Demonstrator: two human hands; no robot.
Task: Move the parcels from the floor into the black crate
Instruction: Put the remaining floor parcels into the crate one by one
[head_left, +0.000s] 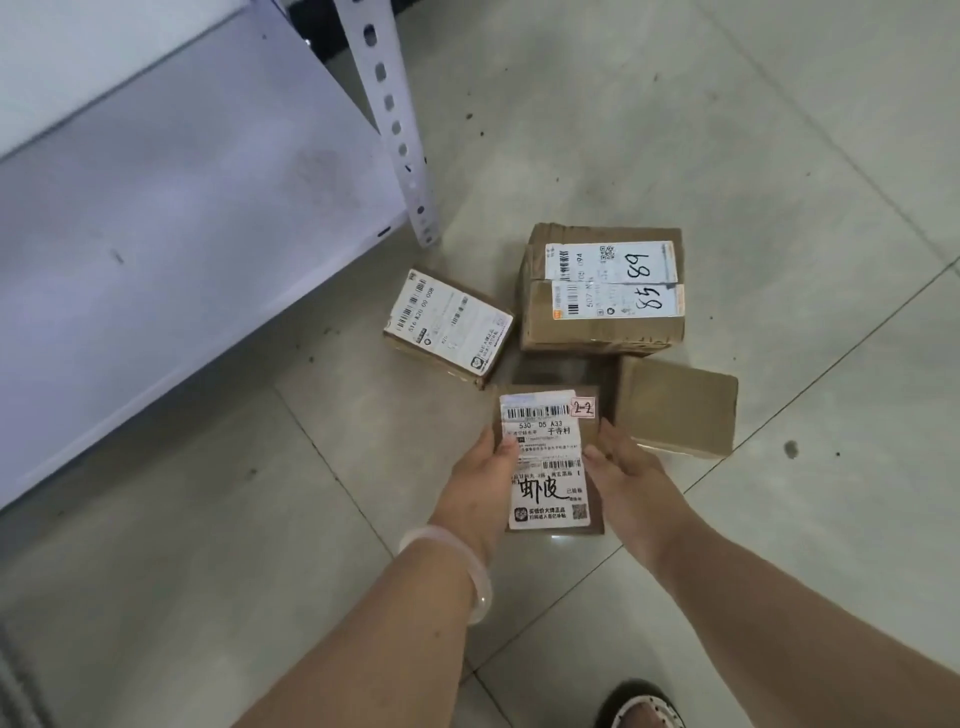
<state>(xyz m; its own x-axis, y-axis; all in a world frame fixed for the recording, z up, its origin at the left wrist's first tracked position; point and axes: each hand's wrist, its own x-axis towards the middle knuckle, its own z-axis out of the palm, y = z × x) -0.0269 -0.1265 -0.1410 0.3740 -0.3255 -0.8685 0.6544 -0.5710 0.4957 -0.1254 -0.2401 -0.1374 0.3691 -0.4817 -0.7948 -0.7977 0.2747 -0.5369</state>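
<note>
Here both hands (556, 478) seemingly grip one labelled parcel (550, 462).

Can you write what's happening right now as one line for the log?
left hand + right hand: gripping labelled parcel | other parcels on floor: three | black crate: not in view

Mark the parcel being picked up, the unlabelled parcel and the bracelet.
Held parcel (549, 462), head view: centre of its label.
Unlabelled parcel (675, 408), head view: plain top face.
Bracelet (470, 574), head view: band on left wrist.
</note>
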